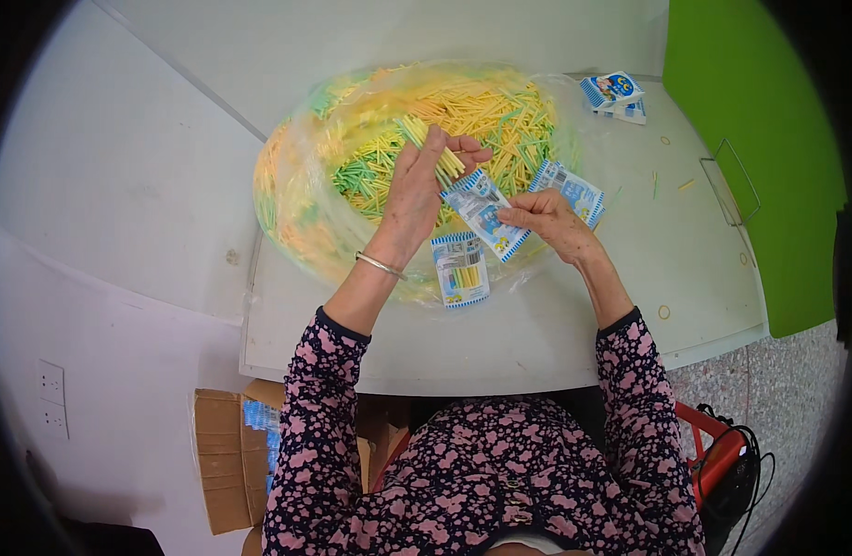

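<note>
- Landmark for everything here: the big clear, floppy plastic bag (301, 199) heaped with thin yellow, green and orange sticks (486, 111), sitting on a white tabletop (528, 343).
- Left hand (413, 190) is up over the bag's opening, thumb and fingers closed around a small bundle of thin yellow and green sticks (451, 165). The bundle tilts, its lower ends right at the top of a packet. Can't tell if they're actually inside.
- That one's a flat blue-and-white printed plastic packet (483, 221), slanted over the bag's near right part. Right hand (554, 222) has it pinched between thumb and fingers.
- Another blue-and-white packet with a see-through window showing sticks (461, 271) lies at the bag's near edge.
- A third blue-and-white packet (577, 192) is at the bag's right edge, partly hidden by the right hand.
- A couple more packets, blue and white, stacked (613, 90), are off beyond the bag's far right side.
- Right of the bag: a few stray sticks (656, 185) and thin tan rubber bands (664, 312).
- Below and left of the bag: an open brown cardboard box (224, 454) with blue packets in it.
</note>
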### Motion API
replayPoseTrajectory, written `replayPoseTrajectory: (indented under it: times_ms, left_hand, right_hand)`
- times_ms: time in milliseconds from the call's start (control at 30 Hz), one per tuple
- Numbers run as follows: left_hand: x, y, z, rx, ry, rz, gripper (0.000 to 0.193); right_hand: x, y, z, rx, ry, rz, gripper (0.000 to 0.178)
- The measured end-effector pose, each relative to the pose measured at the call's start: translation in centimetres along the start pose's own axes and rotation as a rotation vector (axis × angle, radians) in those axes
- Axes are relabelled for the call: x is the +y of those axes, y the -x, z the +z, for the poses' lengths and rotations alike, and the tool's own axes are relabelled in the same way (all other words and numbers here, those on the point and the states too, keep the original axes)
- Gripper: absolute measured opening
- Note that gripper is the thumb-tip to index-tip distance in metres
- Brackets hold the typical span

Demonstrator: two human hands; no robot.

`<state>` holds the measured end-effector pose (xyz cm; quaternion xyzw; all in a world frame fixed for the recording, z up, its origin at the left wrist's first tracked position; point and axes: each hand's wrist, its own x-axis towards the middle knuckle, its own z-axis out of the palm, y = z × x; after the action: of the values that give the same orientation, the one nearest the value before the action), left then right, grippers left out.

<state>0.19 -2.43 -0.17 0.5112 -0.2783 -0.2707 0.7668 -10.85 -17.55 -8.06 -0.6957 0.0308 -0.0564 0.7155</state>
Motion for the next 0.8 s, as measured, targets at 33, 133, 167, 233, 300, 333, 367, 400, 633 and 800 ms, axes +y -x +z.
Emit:
replayPoseTrajectory:
  times_ms: [33, 133, 167, 233, 300, 333, 367, 400, 633, 800]
  left_hand:
    - [0.1, 0.2, 0.2, -0.008, -0.04, 0.004, 0.041]
    - [0.1, 0.1, -0.1, -0.034, -0.149, 0.035, 0.042]
    - [0.0, 0.0, -0.2, -0.052, -0.217, 0.063, 0.04]
    - [-0.3, 0.1, 0.1, -0.042, -0.264, 0.098, 0.044]
    - [-0.6, 0.4, 0.6, -0.033, -0.312, 0.134, 0.049]
    - [-0.8, 0.7, 0.8, -0.029, -0.289, 0.129, 0.05]
    - [-0.8, 0.9, 0.9, -0.025, -0.266, 0.124, 0.05]
    - [-1.0, 0.9, 0.7, -0.026, -0.266, 0.123, 0.05]
    - [-1.5, 2.0, -0.5, -0.097, -0.414, 0.015, 0.045]
    - [-1.0, 1.9, -1.1, -0.207, -0.508, 0.037, 0.043]
  right_hand:
    - [-0.1, 0.1, 0.1, -0.012, -0.019, 0.005, 0.021]
    - [-0.2, 0.3, 0.0, -0.034, -0.026, 0.015, 0.021]
    - [-0.2, 0.4, 0.0, -0.045, -0.012, 0.019, 0.02]
    - [-0.2, 0.4, -0.1, -0.044, -0.029, 0.022, 0.02]
    - [-0.1, 0.4, -0.1, -0.043, -0.046, 0.024, 0.02]
    - [-0.1, 0.5, 0.0, -0.04, -0.073, 0.003, 0.021]
    - [-0.1, 0.5, 0.1, -0.038, -0.1, -0.019, 0.023]
    - [0.0, 0.5, 0.0, -0.036, -0.101, -0.018, 0.023]
    - [0.1, 0.7, 0.0, -0.041, -0.091, -0.038, 0.025]
    - [0.4, 0.5, 0.3, -0.015, -0.083, -0.05, 0.027]
